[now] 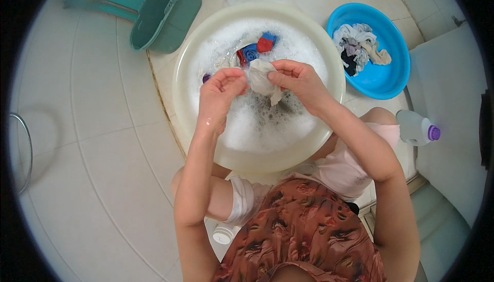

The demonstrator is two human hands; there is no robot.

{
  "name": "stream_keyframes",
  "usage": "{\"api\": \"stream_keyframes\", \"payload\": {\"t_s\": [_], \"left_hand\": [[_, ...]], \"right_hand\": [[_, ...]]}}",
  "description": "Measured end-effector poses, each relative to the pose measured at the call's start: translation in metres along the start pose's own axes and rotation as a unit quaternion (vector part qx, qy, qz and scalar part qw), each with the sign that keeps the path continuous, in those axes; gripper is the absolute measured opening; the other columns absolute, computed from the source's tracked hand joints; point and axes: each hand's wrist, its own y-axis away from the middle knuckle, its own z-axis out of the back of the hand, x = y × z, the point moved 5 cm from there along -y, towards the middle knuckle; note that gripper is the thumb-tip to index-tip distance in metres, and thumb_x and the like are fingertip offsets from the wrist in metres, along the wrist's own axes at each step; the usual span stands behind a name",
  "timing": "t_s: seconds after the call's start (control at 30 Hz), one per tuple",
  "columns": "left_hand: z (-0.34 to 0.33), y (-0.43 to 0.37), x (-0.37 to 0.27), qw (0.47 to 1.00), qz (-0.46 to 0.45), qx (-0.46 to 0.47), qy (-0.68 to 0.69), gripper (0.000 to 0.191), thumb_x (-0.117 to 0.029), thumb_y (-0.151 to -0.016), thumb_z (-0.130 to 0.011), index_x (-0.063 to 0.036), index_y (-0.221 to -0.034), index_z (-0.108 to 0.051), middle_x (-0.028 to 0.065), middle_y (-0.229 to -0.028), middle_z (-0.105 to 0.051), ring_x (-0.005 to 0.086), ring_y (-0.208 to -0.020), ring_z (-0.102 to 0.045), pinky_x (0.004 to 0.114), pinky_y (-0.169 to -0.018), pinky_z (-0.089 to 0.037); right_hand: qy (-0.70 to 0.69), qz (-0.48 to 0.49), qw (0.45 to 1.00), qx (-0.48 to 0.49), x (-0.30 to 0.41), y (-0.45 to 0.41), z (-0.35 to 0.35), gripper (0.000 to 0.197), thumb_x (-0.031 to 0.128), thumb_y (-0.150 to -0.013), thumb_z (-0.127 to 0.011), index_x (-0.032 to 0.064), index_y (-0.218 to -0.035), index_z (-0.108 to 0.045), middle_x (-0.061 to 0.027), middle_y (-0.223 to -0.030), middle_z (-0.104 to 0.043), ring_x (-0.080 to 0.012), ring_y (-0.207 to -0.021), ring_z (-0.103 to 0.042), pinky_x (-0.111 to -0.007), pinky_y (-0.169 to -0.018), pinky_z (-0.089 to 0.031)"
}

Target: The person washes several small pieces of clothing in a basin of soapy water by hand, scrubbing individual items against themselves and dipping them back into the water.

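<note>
Above a large cream plastic basin (181, 89) full of suds (266, 135), my right hand (295, 79) pinches a small wet white cloth (262, 77) between thumb and fingers. Close to the cloth's left edge is my left hand (227, 83), its fingers curled with the tips together; whether it grips a bit of the cloth cannot be told. Blue and red fabric (251, 50) pokes out of the foam just beyond my hands. A small purple item (206, 78) shows at the basin's left side, and pale fabric lies partly sunk in the foam.
A blue basin (389, 79) at the upper right holds a heap of wet clothes (357, 46). A green bucket (173, 19) stands at the upper left. A clear jug with a purple cap (415, 127) is by my right knee, and a white-lidded container (223, 234) is near my left leg.
</note>
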Motion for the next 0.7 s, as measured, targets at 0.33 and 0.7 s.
{"api": "stream_keyframes", "payload": {"t_s": [0.33, 0.7], "left_hand": [[-0.022, 0.013, 0.007, 0.998, 0.014, 0.041, 0.036, 0.017, -0.009, -0.081, -0.056, 0.003, -0.094, -0.058, 0.0053, -0.083, -0.06, 0.0109, -0.074, -0.057, 0.023, -0.07, -0.046], [-0.021, 0.016, 0.02, 1.0, -0.012, 0.002, 0.017, 0.016, -0.006, -0.08, -0.057, 0.0058, -0.091, -0.059, 0.0067, -0.081, -0.061, 0.0116, -0.073, -0.058, 0.022, -0.068, -0.047]], "right_hand": [[0.023, 0.111, 0.993, 0.022, 0.004, 0.008, -0.007, 0.018, 0.005, -0.081, -0.053, -0.0021, -0.096, -0.058, -0.0051, -0.086, -0.059, -0.0092, -0.077, -0.057, -0.022, -0.062, -0.047], [0.188, 0.108, 0.973, -0.081, -0.003, 0.009, -0.007, 0.014, 0.006, -0.074, -0.063, -0.0033, -0.085, -0.062, -0.0057, -0.068, -0.063, -0.0083, -0.061, -0.059, -0.02, -0.054, -0.047]]}}
